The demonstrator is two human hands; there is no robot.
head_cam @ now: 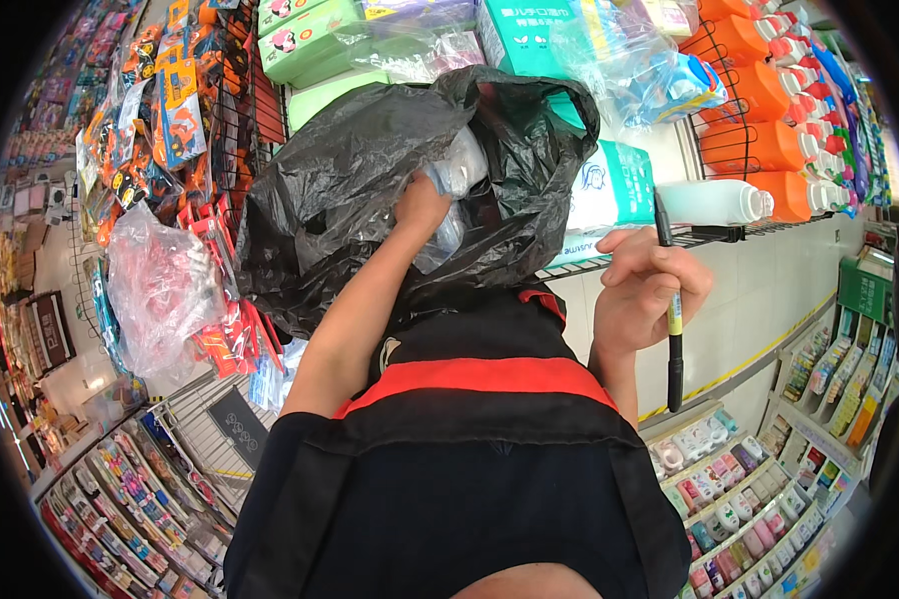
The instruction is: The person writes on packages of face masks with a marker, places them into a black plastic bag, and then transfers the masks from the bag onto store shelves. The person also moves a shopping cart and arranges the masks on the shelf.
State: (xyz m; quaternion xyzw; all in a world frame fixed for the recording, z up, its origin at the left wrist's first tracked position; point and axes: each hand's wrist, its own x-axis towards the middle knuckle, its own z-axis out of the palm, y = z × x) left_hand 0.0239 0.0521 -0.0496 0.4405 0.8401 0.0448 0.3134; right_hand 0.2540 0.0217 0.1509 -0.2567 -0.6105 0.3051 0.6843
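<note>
A large black plastic bag (pixel 337 180) lies open in front of me, crumpled over the goods on the wire shelf. Inside its mouth, my left hand (pixel 422 204) grips a clear plastic packet (pixel 462 163); the fingertips are partly hidden by the film, and what the packet contains is unclear. To the right of the bag, my right hand (pixel 644 296) is raised with a black marker pen (pixel 675 322) held between the fingers. The pen stands nearly upright, with a yellow band around its barrel.
Beyond the bag are green tissue packs (pixel 311 41) and teal-and-white wipes packs (pixel 618 183). A pale bottle (pixel 712 202) lies beside orange bottles (pixel 768 138) at right. Hanging orange-and-black packets (pixel 180 112) and a clear plastic bag (pixel 161 292) crowd the left.
</note>
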